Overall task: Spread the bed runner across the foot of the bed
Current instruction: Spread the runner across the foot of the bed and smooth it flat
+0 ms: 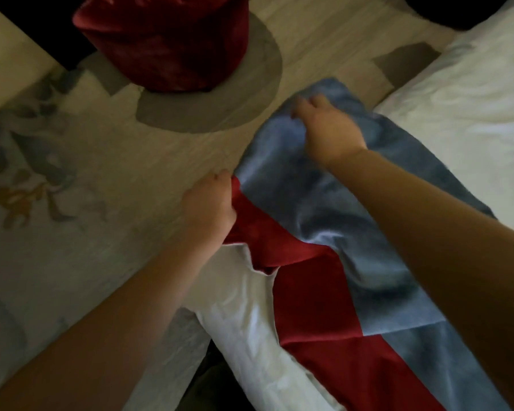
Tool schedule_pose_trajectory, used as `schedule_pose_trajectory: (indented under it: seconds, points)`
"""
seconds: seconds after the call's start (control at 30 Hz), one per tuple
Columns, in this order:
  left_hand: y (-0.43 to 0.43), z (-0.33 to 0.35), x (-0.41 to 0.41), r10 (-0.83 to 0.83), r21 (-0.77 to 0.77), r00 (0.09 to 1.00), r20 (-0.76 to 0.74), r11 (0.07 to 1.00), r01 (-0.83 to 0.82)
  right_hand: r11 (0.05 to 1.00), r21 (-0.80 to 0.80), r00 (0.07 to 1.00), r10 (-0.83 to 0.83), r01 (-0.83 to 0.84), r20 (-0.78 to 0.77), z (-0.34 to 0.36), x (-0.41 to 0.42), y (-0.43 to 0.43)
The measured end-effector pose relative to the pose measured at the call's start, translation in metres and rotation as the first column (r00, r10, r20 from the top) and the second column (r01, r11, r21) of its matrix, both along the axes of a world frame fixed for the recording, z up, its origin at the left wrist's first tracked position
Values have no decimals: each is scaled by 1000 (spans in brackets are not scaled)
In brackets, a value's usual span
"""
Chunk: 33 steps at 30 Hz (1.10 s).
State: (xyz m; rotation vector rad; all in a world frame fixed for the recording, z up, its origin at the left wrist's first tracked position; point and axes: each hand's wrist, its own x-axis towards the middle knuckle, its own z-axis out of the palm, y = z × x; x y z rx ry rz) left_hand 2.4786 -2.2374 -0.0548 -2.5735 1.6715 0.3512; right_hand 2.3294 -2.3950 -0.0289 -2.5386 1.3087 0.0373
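I'm pinching the runner with left hand and right hand; beyond my grips, overhang risks dragging it off.

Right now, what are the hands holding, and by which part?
The bed runner, near its far end: the left hand grips the red strip's edge, the right hand the blue part.

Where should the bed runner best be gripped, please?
Grip the bed runner at both end corners, from the floor side: left hand on the red strip, right hand on the blue. It lies wrinkled along the bed, so pulling there flattens it.
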Motion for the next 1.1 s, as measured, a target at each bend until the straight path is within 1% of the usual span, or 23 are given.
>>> schedule_pose_trajectory:
  seconds: [0.07,0.17,0.23,0.27,0.33,0.4,0.5,0.57,0.67,0.83,0.9,1.0,1.03,1.1]
  points:
    - [9,-9,-2,-75,41,997,-4,996,75,995,91,992,43,-32,-118,-19,-12,10]
    - [21,-20,-18,-237,-43,967,-92,971,234,987,162,962,45,-1,-270,-43,-50,26]
    - [22,-23,-36,-292,-83,943,-158,956,282,981,192,944,54,10,-326,-52,-77,37]
    - [21,-24,-46,-319,-94,931,-179,947,307,982,188,941,63,0,-332,-54,-90,42]
    - [14,-24,-67,-394,-115,897,-201,919,378,991,129,948,62,-22,-313,-55,-112,48]
    - [2,-22,-87,-474,-154,855,-212,880,450,998,55,956,15,1,-294,-52,-130,52]
    - [-23,-14,-114,-574,-213,788,-222,818,535,993,-12,961,-115,116,-250,-42,-155,58]
    - [-40,-9,-135,-635,-235,753,-175,769,594,975,-47,949,-223,218,-223,-36,-174,64]
    - [-61,-5,-170,-697,-251,705,-130,711,657,936,-73,916,-351,344,-196,-29,-207,75]
    - [-76,3,-232,-800,-276,590,-108,594,756,858,-117,843,-513,500,-159,-17,-265,108]
    - [-76,3,-259,-847,-275,526,-73,525,806,815,-117,798,-579,567,-165,-18,-293,124]
    - [-78,0,-298,-913,-257,405,-50,403,878,781,-29,741,-604,624,-293,-28,-336,150]
    - [-79,-1,-311,-929,-248,365,-58,368,896,780,14,737,-585,626,-337,-33,-350,159]
    - [-78,-4,-334,-956,-217,282,-78,292,931,803,90,769,-523,590,-368,-46,-372,175]
